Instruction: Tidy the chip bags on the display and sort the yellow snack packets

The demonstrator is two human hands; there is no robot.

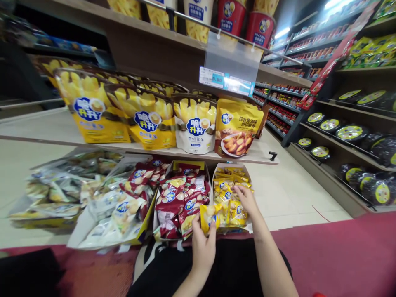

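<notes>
A small yellow snack packet [209, 217] is pinched between the thumb and fingers of my left hand [204, 243], above the near left corner of a box [249, 173] of similar yellow packets. Over the right side of that box, my right hand [246, 200] reaches with its fingers bent among the packets; whether they grip one cannot be made out. Just left stands a box of dark red packets [170, 197]. Farther left, another box holds white packets [123, 210] and red ones.
Large snack pouches [196, 126] line the low shelf [262, 152] just above the boxes, with a clear price sign [232, 62] hanging over them. At far left lies a box of blurred packets [62, 194]. Shelves of dark round packages [351, 131] stand on the right.
</notes>
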